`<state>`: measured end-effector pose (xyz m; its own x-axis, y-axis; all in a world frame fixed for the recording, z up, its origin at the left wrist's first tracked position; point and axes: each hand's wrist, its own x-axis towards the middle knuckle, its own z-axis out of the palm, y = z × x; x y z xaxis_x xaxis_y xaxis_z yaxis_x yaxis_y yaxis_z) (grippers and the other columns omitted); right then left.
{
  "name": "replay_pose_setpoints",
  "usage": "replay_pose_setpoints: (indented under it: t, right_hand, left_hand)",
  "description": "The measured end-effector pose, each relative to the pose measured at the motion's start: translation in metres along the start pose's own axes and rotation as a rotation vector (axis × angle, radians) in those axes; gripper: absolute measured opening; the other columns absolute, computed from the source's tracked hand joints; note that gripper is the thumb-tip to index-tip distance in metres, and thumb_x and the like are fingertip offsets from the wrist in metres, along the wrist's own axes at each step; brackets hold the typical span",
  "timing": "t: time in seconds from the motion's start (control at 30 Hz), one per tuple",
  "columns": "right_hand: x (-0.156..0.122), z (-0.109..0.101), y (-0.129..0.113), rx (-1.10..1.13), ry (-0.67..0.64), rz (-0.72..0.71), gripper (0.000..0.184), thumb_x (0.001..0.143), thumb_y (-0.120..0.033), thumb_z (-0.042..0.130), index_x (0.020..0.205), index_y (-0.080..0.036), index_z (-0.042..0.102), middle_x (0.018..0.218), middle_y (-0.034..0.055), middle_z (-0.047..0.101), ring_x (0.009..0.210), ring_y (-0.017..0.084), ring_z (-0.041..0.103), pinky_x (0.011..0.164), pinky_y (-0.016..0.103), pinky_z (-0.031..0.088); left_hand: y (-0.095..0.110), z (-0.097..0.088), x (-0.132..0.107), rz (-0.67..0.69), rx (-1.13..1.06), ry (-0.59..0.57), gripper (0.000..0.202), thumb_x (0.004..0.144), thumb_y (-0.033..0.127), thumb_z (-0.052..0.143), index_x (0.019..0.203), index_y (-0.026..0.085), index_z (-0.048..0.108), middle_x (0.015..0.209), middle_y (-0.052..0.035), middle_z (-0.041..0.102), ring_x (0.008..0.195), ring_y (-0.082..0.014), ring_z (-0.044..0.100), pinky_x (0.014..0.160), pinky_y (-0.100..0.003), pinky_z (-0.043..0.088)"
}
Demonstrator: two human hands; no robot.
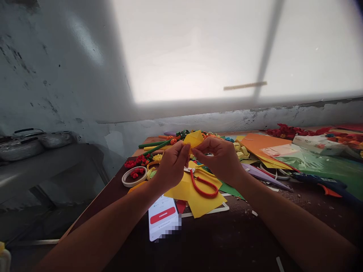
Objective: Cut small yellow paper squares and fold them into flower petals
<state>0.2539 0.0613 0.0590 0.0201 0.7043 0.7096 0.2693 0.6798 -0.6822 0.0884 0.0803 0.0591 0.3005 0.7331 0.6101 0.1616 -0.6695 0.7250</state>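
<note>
Between my two hands, above the cluttered table, is a folded piece of yellow paper [193, 139]. My left hand [175, 161] pinches its lower left edge between thumb and fingers. My right hand [218, 154] grips the lower right side, fingers curled and thumb pressed in. Beneath the hands lie scissors [204, 189] with red and yellow handles, on top of several yellow paper sheets [202, 206]. A phone [163, 219] with a lit screen rests left of those sheets, under my left forearm. The creases close to my fingertips are partly hidden.
A roll of white tape [134, 176] and red paper flowers [138, 161] sit to the left. On the right are orange sheets [262, 147], a purple paper cone [266, 176], a green plastic-wrapped pack [309, 158] and a tissue pack [317, 145]. Wrapped pans [21, 147] stand on a side table.
</note>
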Motion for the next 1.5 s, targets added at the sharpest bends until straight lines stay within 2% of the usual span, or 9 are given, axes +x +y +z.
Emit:
replay_pose_setpoints:
  t: [0.33, 0.6, 0.77, 0.87, 0.97, 1.1, 1.2, 1.37, 1.5]
  right_hand:
    - [-0.001, 0.002, 0.002, 0.065, 0.044, -0.008, 0.018, 0.076, -0.026, 0.082, 0.072, -0.02, 0.066, 0.073, 0.0016, 0.073, 0.065, 0.016, 0.067, 0.063, 0.029, 0.054]
    - [-0.001, 0.002, -0.006, 0.334, 0.035, 0.051, 0.039, 0.076, -0.03, 0.085, 0.089, -0.027, 0.048, 0.066, -0.0049, 0.066, 0.062, 0.016, 0.067, 0.058, 0.027, 0.053]
    - [0.005, -0.011, 0.003, 0.295, -0.021, -0.033, 0.031, 0.088, -0.034, 0.074, 0.114, -0.029, 0.057, 0.07, -0.0046, 0.064, 0.056, 0.012, 0.055, 0.052, 0.024, 0.043]
    - [0.01, -0.015, 0.009, 0.209, 0.017, -0.063, 0.02, 0.088, -0.035, 0.074, 0.104, -0.024, 0.069, 0.076, -0.0016, 0.064, 0.06, 0.011, 0.052, 0.053, 0.024, 0.041]
    - [0.014, -0.013, 0.011, 0.18, 0.098, -0.002, 0.015, 0.082, -0.034, 0.079, 0.085, -0.02, 0.076, 0.063, -0.0029, 0.057, 0.054, 0.009, 0.043, 0.05, 0.024, 0.037]
    - [0.015, -0.007, 0.009, 0.296, 0.159, 0.08, 0.019, 0.076, -0.035, 0.084, 0.082, -0.018, 0.079, 0.055, -0.005, 0.053, 0.05, 0.008, 0.042, 0.048, 0.023, 0.039]
    - [0.013, -0.004, 0.006, 0.356, 0.131, 0.122, 0.023, 0.075, -0.039, 0.085, 0.081, -0.018, 0.078, 0.055, -0.0041, 0.057, 0.05, 0.009, 0.047, 0.049, 0.024, 0.043]
    - [0.009, -0.009, 0.002, 0.353, -0.025, 0.027, 0.027, 0.074, -0.04, 0.087, 0.091, -0.021, 0.079, 0.065, -0.0012, 0.067, 0.059, 0.014, 0.062, 0.059, 0.029, 0.055]
    - [0.009, -0.016, 0.005, 0.242, -0.035, -0.183, 0.013, 0.076, -0.029, 0.088, 0.085, -0.024, 0.081, 0.081, 0.0032, 0.077, 0.076, 0.018, 0.07, 0.071, 0.033, 0.059]
  left_hand:
    - [0.004, 0.0, -0.002, 0.015, -0.078, -0.028, 0.035, 0.102, 0.04, 0.05, 0.074, 0.02, 0.049, 0.063, 0.0034, 0.052, 0.057, -0.0105, 0.046, 0.059, -0.026, 0.039]
    - [0.001, 0.003, -0.005, 0.072, -0.088, 0.028, 0.032, 0.104, 0.041, 0.048, 0.08, 0.02, 0.05, 0.067, 0.004, 0.05, 0.061, -0.0106, 0.044, 0.061, -0.026, 0.038]
    - [0.004, -0.01, 0.005, 0.021, -0.053, -0.15, 0.032, 0.102, 0.043, 0.052, 0.08, 0.019, 0.052, 0.068, 0.0033, 0.053, 0.061, -0.0103, 0.049, 0.061, -0.025, 0.042]
    - [0.004, -0.017, 0.011, -0.021, -0.068, -0.255, 0.029, 0.096, 0.041, 0.063, 0.081, 0.018, 0.054, 0.069, 0.0023, 0.059, 0.062, -0.0104, 0.055, 0.061, -0.025, 0.046]
    - [0.003, -0.019, 0.011, 0.023, -0.143, -0.146, 0.024, 0.089, 0.034, 0.073, 0.092, 0.02, 0.053, 0.073, 0.0023, 0.066, 0.069, -0.0134, 0.066, 0.067, -0.026, 0.054]
    - [0.002, -0.014, 0.006, 0.278, -0.034, -0.047, 0.022, 0.084, 0.022, 0.078, 0.102, 0.022, 0.064, 0.095, -0.0021, 0.072, 0.085, -0.0149, 0.071, 0.076, -0.028, 0.059]
    - [0.004, -0.01, 0.003, 0.391, 0.074, 0.0, 0.011, 0.086, 0.017, 0.076, 0.095, 0.022, 0.074, 0.094, -0.0035, 0.075, 0.084, -0.0144, 0.071, 0.078, -0.028, 0.059]
    - [0.01, -0.014, 0.006, 0.293, -0.089, 0.094, 0.006, 0.08, 0.022, 0.083, 0.081, 0.02, 0.077, 0.082, -0.0049, 0.075, 0.077, -0.0165, 0.071, 0.071, -0.029, 0.059]
    - [0.016, -0.019, 0.011, 0.206, -0.227, 0.007, 0.013, 0.072, 0.025, 0.089, 0.076, 0.019, 0.079, 0.079, -0.0061, 0.075, 0.076, -0.0176, 0.071, 0.068, -0.028, 0.061]
